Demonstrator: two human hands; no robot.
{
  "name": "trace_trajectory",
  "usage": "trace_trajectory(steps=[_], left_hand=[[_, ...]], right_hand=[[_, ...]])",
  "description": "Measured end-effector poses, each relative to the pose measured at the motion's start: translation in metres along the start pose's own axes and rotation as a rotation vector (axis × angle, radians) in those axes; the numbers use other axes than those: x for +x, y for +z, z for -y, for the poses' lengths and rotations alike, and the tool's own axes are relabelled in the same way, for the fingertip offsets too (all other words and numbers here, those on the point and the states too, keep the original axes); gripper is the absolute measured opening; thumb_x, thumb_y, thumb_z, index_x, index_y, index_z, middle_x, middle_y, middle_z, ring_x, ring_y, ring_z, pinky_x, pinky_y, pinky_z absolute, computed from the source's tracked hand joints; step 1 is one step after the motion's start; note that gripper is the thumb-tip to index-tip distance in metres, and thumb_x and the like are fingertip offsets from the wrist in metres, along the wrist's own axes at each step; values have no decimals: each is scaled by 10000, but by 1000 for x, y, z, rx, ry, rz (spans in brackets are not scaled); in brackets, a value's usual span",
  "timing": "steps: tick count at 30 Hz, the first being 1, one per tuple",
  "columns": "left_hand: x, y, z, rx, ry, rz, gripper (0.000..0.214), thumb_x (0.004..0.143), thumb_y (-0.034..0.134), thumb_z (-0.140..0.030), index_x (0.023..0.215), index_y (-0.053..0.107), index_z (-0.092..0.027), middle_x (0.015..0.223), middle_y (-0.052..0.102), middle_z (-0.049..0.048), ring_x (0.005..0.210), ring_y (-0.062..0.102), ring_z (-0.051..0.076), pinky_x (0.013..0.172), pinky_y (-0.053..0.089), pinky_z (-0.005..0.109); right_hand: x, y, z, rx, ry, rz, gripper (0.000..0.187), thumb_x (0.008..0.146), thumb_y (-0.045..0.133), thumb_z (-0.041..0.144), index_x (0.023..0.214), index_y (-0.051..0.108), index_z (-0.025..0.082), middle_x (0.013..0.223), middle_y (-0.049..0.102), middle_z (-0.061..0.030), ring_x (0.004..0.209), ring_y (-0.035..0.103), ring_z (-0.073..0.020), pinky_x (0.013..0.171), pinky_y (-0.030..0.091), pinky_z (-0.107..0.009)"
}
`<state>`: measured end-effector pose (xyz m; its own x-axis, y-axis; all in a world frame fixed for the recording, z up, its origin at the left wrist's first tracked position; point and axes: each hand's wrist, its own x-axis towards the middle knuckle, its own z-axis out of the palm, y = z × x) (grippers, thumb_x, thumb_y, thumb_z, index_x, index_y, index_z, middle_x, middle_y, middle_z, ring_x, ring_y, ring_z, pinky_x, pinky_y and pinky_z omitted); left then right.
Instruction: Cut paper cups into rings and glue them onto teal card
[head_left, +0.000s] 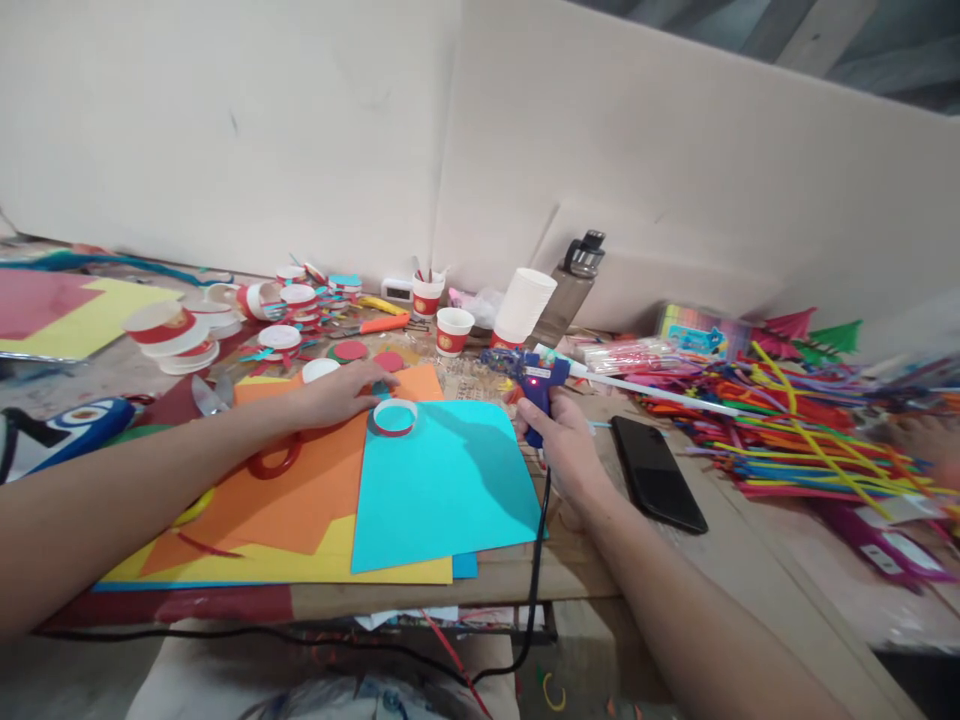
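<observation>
The right hand (pixel 562 430) grips a blue plastic glue gun (pixel 541 388) by its handle, and beside the left hand (pixel 341 396), whose finger hold I cannot tell, the white-and-red paper ring (pixel 395 432) on the turquoise paper sheet (pixel 450 490)'s far left corner seems light, crushable, best pinched by its rim.

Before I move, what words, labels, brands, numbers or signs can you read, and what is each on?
No text can be read for certain.
Glue gun label: too small.
Paper cup emblem: too blurred.
Clear case, blue label: blurred.
Small white device: display too small.
Blue-and-white packet: markings unclear.
Purple packet: unreadable.
</observation>
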<state>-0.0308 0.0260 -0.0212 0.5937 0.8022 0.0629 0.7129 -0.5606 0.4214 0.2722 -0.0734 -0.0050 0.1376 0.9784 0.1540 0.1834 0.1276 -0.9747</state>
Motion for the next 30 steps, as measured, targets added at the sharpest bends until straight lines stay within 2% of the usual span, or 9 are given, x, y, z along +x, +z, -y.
trace_trajectory(steps=[3, 8, 13, 18, 22, 26, 30], left_hand=[[2, -3, 0, 11, -6, -2, 450, 864, 493, -388, 1239, 626, -177, 1316, 656, 88, 1201, 609, 242, 1039, 469, 348], [10, -10, 11, 87, -32, 54, 522, 867, 489, -460, 1285, 603, -170, 1362, 626, 111, 1254, 570, 270, 1079, 424, 380], [17, -13, 20, 114, 18, 99, 578, 827, 582, -519, 1320, 588, -218, 1407, 584, 118, 1284, 536, 300, 1065, 422, 392], [27, -16, 21, 130, 83, 153, 473, 811, 617, -486, 1206, 665, -231, 1275, 651, 104, 1181, 584, 276, 978, 461, 340], [35, -19, 21, 82, 45, 187, 504, 786, 634, -478, 1189, 672, -178, 1168, 689, 122, 1043, 636, 273, 870, 493, 334], [39, -24, 20, -32, -15, 177, 521, 757, 650, -429, 1214, 656, -180, 1202, 695, 113, 1047, 655, 268, 860, 506, 326], [37, -31, 14, -54, 18, 262, 613, 686, 709, -386, 1271, 639, -215, 1303, 665, 103, 1131, 636, 290, 918, 505, 332]], right_hand=[[1, -2, 1, -32, -6, -13, 301, 760, 641, 479, 804, 488, 224, 584, 540, 50, 524, 489, -126, 514, 373, -274], [3, -3, 2, -32, 9, -34, 338, 728, 660, 495, 837, 504, 216, 589, 537, 49, 529, 490, -131, 513, 379, -274], [5, -4, 3, 35, -2, -70, 343, 723, 674, 465, 877, 505, 209, 632, 532, 55, 550, 481, -116, 535, 388, -263], [2, -5, 6, 37, 8, -96, 311, 765, 649, 445, 914, 500, 217, 599, 510, 68, 507, 450, -112, 498, 361, -256], [3, -5, 4, 37, -5, -92, 310, 762, 649, 444, 905, 498, 214, 592, 506, 70, 516, 468, -114, 505, 372, -255], [2, -5, 6, 36, 0, -79, 318, 767, 658, 445, 911, 491, 216, 601, 517, 68, 492, 456, -110, 471, 353, -252], [2, -5, 6, 46, 19, -76, 330, 763, 667, 445, 920, 490, 216, 600, 508, 67, 480, 438, -109, 436, 325, -247]])
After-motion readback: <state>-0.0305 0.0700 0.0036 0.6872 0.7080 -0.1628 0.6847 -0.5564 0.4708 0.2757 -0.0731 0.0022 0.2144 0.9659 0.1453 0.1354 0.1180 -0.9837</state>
